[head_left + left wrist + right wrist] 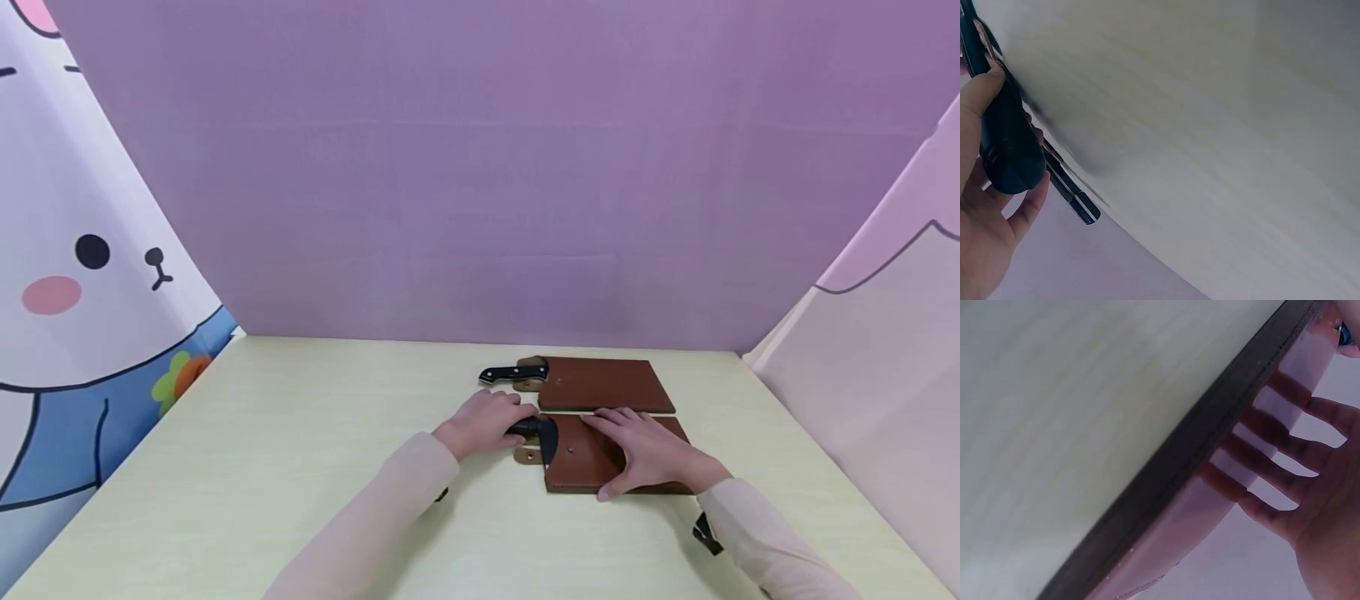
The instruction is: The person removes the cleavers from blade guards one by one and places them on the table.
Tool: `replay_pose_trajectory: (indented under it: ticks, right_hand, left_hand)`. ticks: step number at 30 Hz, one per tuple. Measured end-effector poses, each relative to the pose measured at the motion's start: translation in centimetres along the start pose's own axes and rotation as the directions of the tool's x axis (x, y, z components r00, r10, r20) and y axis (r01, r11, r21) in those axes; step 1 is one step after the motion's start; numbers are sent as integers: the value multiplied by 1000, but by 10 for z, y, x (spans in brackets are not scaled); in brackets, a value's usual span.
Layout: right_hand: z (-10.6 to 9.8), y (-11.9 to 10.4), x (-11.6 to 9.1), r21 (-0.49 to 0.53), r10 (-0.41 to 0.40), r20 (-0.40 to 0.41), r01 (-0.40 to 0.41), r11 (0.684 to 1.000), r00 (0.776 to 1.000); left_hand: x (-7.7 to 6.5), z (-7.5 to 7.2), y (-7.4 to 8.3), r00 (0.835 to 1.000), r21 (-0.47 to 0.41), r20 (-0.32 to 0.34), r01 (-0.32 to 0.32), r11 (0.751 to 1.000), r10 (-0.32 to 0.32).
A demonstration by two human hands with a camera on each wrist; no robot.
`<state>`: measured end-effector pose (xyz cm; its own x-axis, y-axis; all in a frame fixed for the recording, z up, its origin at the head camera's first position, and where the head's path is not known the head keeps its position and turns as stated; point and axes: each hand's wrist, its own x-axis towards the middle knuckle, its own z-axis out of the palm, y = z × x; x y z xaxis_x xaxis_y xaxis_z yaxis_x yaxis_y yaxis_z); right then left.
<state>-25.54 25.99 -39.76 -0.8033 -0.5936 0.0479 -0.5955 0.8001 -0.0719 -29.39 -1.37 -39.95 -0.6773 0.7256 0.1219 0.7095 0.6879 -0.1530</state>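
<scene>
No readable text, no legible labels, brands, numbers or signs

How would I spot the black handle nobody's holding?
On the pale table before the purple backdrop, find the farther brown, rectangular sheath. A black, riveted handle juts from its left end. Unlike the black handle in the nearer brown sheath, gripped by the left hand, it lies free.

On the far part of your pale surface (322, 417) you have a brown sheath (607, 383) lying flat, with a riveted black knife handle (504, 374) sticking out at its left end. Beyond the far edge you face a purple backdrop (480, 183). On your left is a panel (97, 167) showing a white cartoon animal in blue; on your right, a pink-and-whitish panel (885, 350) crossed by a dark line.
</scene>
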Motion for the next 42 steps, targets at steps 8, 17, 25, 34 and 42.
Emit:
replay_pose_trajectory:
  ticks: [8, 17, 25, 34, 42]
  right_hand:
    - [-1, -1, -1, -17, -3, -23, 2, 1000, 1000]
    - [-2, -3, -2, -32, 1, -29, -1, 999, 1000]
    - [-5, -5, -4, -43, -28, -62, 26, 999, 998]
    - [-6, -5, -6, -66, -57, -114, 50, 997, 992]
    - [-11, -7, -7, -57, -54, -127, 47, 997, 990]
  left_hand:
    - [1, 0, -1, 1000, 46, -10, -25, 999, 25]
    - [-1, 2, -3, 996, 70, -48, -68, 995, 71]
    - [-3, 0, -3, 995, 71, -39, -90, 993, 92]
    - [-3, -2, -3, 991, 90, -67, -108, 990, 114]
    - [-4, -7, -4, 989, 109, -86, -114, 987, 124]
